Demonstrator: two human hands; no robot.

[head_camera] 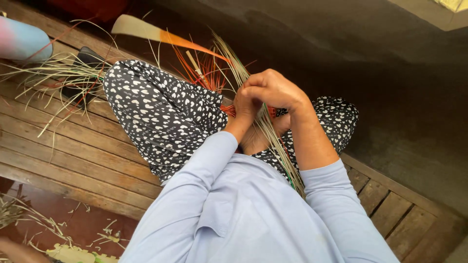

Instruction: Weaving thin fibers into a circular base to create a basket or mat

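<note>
On the person's lap, both hands meet over a bundle of pale straw strands (273, 141) that runs from the chest up past the knees and fans out beyond the fingers. The right hand (273, 90) lies on top, its fingers curled down and closed over the strands; the left hand (245, 108) sits just under and beside it, touching it, fingers folded around the same bundle, though how tightly it grips is hidden by the right hand. Orange-red strands (204, 73) spread out just behind the hands, mixed with the pale ones, and one wide flat strip (156, 33), pale at its tip and orange further along, arches over the left knee. That knee, in black trousers with white hearts (161, 112), blocks the view of whatever the strands join below the hands. More loose straw (58, 78) lies on the wooden plank platform (63, 141) to the left, over a dark flat object (87, 61). Scraps of straw (39, 221) litter the red floor lower left.
</note>
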